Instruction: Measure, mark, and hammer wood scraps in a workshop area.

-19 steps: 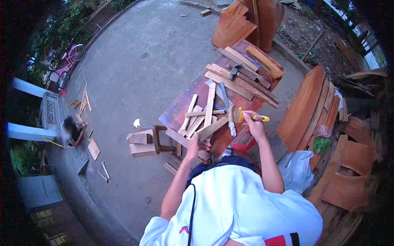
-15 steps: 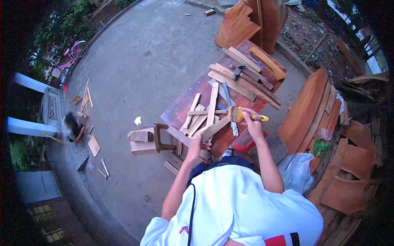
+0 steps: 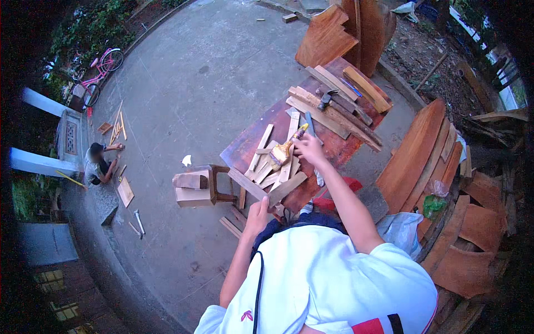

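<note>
A flat wooden strip (image 3: pixel 287 188) is gripped at its near end by my left hand (image 3: pixel 257 218), at the near edge of the reddish table (image 3: pixel 245 142). Another strip (image 3: pixel 247 183) slants away to the left from the same fingers; whether the two are joined I cannot tell. My right hand (image 3: pixel 310 149) holds a paintbrush (image 3: pixel 282 152) with a yellow and black handle. Its bristles point down and left, over a loose pile of short wooden sticks (image 3: pixel 261 150); contact with them is unclear.
A hammer (image 3: pixel 326 99) lies on planks at the table's far side. Left of the table stands a wooden stool (image 3: pixel 218 186) bearing blocks. Large boards (image 3: pixel 414 158) lean at the right. Far left, another person (image 3: pixel 100 166) sits low beside wood pieces.
My right hand has moved left and up and turned the paintbrush, so its bristles now hang over the stick pile. The strip in my left hand has shifted slightly down and left.
</note>
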Demonstrator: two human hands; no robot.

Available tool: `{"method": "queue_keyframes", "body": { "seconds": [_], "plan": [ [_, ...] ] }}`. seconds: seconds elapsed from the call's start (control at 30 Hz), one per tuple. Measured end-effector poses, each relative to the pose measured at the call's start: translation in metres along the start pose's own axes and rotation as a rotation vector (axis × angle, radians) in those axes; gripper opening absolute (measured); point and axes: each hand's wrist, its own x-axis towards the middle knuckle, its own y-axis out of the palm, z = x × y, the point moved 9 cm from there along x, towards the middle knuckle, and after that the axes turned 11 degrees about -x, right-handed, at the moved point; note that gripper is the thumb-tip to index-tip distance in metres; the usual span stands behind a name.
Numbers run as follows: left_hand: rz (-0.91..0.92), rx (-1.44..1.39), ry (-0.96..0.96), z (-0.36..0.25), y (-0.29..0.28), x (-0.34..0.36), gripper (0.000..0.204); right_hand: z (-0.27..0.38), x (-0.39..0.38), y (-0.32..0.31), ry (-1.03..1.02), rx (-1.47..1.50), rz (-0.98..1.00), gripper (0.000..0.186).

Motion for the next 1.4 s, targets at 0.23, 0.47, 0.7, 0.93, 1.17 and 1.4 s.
{"method": "queue_keyframes", "body": {
  "seconds": [0.23,0.47,0.7,0.93,1.17,1.4],
  "plan": [
    [-0.005,-0.134,-0.006,0.002,-0.007,-0.015,0.059,-0.018,-0.053,-0.108,-0.177,-0.644,-0.505,0.039],
    [0.037,-0.07,0.039,-0.007,-0.002,-0.01,0.06,-0.006,-0.052,-0.215,-0.12,-1.222,-0.979,0.049],
    [0.057,-0.068,0.088,-0.008,0.004,-0.003,0.06,-0.012,-0.016,-0.254,-0.094,-1.345,-0.798,0.052],
    [0.012,-0.154,0.036,0.008,0.008,0.0,0.061,-0.004,-0.02,-0.243,-0.159,-1.266,-0.592,0.051],
    [0.072,-0.084,0.034,0.004,0.028,0.013,0.061,0.022,-0.067,-0.227,-0.166,-0.984,-0.67,0.044],
    [0.095,0.016,0.083,0.01,0.073,0.061,0.059,0.044,-0.178,-0.176,-0.279,0.03,-0.389,0.022]
  ]
}}
